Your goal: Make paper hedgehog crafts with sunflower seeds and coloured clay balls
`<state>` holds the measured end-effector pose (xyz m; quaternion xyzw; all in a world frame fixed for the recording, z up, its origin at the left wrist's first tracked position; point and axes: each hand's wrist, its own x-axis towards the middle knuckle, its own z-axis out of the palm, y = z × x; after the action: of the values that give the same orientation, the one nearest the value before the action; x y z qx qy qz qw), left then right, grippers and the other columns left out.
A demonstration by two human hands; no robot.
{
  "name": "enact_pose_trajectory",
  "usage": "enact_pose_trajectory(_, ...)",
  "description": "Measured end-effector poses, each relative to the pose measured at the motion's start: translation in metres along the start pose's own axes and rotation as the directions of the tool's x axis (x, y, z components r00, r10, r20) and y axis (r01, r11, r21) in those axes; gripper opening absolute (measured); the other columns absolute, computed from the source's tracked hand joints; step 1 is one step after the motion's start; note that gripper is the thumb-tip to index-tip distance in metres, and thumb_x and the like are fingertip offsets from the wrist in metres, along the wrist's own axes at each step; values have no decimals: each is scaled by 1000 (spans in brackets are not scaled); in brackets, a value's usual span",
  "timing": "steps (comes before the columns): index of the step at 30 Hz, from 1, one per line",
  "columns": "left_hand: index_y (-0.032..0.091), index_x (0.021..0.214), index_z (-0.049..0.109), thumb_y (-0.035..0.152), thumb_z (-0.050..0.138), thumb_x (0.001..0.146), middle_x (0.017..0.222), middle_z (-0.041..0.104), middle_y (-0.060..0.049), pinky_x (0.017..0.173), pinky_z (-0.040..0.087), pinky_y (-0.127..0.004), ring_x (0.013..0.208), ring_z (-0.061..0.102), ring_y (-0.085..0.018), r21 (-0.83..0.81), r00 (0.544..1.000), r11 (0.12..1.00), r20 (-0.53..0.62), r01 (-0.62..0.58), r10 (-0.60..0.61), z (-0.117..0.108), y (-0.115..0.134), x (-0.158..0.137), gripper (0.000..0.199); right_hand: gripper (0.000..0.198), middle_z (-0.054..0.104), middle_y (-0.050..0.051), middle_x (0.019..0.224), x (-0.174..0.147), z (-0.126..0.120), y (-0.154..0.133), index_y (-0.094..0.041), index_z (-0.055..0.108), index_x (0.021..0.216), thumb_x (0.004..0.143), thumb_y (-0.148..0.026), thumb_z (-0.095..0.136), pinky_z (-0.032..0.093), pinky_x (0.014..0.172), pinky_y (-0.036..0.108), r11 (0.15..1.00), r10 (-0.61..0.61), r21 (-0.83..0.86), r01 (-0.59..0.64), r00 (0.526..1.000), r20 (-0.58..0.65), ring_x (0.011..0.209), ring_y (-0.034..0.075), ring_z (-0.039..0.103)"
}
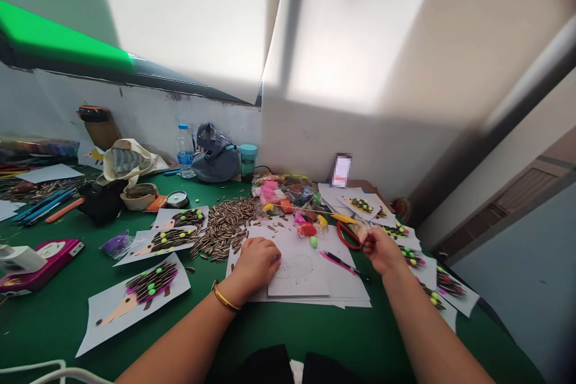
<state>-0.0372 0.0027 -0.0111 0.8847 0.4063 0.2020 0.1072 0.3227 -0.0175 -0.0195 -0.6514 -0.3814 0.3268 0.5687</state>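
My left hand (pixel 256 261) rests on the white paper, fingers loosely bent and lying against it, holding nothing I can see. Beside its fingertips is a pencil drawing of a hedgehog (pixel 294 269) on a white sheet (pixel 297 289). At the right, my right hand (pixel 382 249) is closed on a small beige lump (pixel 361 233), which looks like modelling clay in clear wrapping. Red-handled scissors (pixel 348 236) lie just left of that hand. A black and pink pen (pixel 344 264) and a green clay ball (pixel 314 242) lie on the paper between my hands.
Sunflower seeds (pixel 225 222) are heaped behind my left hand. Bags of coloured clay (pixel 288 192) lie at the back. Finished hedgehog cards (pixel 144 294) flank both sides. A bottle (pixel 185 153), a blue bag (pixel 216 159) and a cup (pixel 248 162) stand by the wall.
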Motion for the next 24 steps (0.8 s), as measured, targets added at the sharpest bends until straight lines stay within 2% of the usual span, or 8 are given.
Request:
enact_pose_trajectory(3, 26, 89, 73, 25, 65, 79, 99, 70, -5, 93, 33, -43, 102, 57, -26, 23, 1000, 1000, 13, 3, -3, 1, 2, 0, 12, 18, 44, -3, 53, -10, -1, 2, -23, 39, 57, 63, -39, 43, 28, 43, 23, 999, 27, -29, -29, 998, -60, 45, 9, 34)
enact_pose_trajectory(6, 26, 90, 73, 25, 65, 80, 99, 70, -5, 93, 33, -44, 103, 57, -26, 34, 1000, 999, 25, 4, -5, 0, 3, 0, 13, 14, 43, -3, 51, -19, -6, 1, -22, 42, 56, 62, -34, 46, 24, 44, 24, 993, 33, -110, -44, 994, -100, 46, 11, 34)
enact_pose_trajectory(9, 26, 90, 72, 25, 63, 81, 99, 70, -5, 94, 33, -45, 103, 57, -26, 37, 1000, 999, 28, 3, -4, 0, 3, -1, 13, 10, 44, -4, 48, -25, -16, -9, -22, 48, 57, 60, -30, 53, 20, 45, 25, 927, 24, -370, -55, 996, -87, 48, 12, 37)
enact_pose_trajectory(11, 26, 90, 72, 25, 63, 81, 99, 70, -5, 95, 33, -46, 103, 57, -26, 33, 1000, 999, 25, 5, -6, 1, 3, -1, 13, 8, 46, -4, 49, -27, -22, -21, -22, 49, 57, 61, -29, 52, 22, 47, 25, 872, 47, -488, -49, 999, -15, 49, 13, 39)
enact_pose_trajectory(14, 25, 92, 72, 24, 64, 81, 102, 69, -5, 97, 33, -48, 105, 57, -26, -12, 1000, 1000, -9, 13, -13, 1, 3, -1, 14, 7, 50, -3, 55, -32, -20, -40, -21, 49, 62, 62, -28, 50, 32, 52, 24, 950, 81, -312, -30, 985, 152, 53, 13, 43)
enact_pose_trajectory(17, 25, 97, 72, 25, 64, 82, 107, 68, -6, 98, 37, -45, 107, 57, -26, -174, 996, 984, -81, 21, -35, -3, 11, 1, 17, 13, 52, -3, 63, -46, 2, -54, -20, 53, 72, 68, -32, 56, 36, 55, 24, 977, -93, -173, 126, 977, 190, 58, 13, 46)
enact_pose_trajectory(20, 24, 102, 69, 35, 63, 85, 109, 66, -7, 93, 44, -38, 103, 58, -23, -497, 992, 867, -93, 29, -87, -9, 27, 8, 21, 14, 53, -2, 68, -68, 40, -62, -20, 55, 77, 79, -34, 56, 37, 56, 25, 918, -262, -238, 318, 935, 241, 61, 14, 47)
enact_pose_trajectory(24, 18, 99, 64, 44, 67, 80, 95, 66, -6, 76, 48, -30, 87, 60, -19, -828, 981, 551, -13, 100, -196, -14, 50, 25, 32, 15, 56, 0, 72, -91, 89, -62, -20, 55, 77, 86, -32, 52, 39, 60, 27, 801, -452, -296, 521, 850, 271, 65, 16, 50)
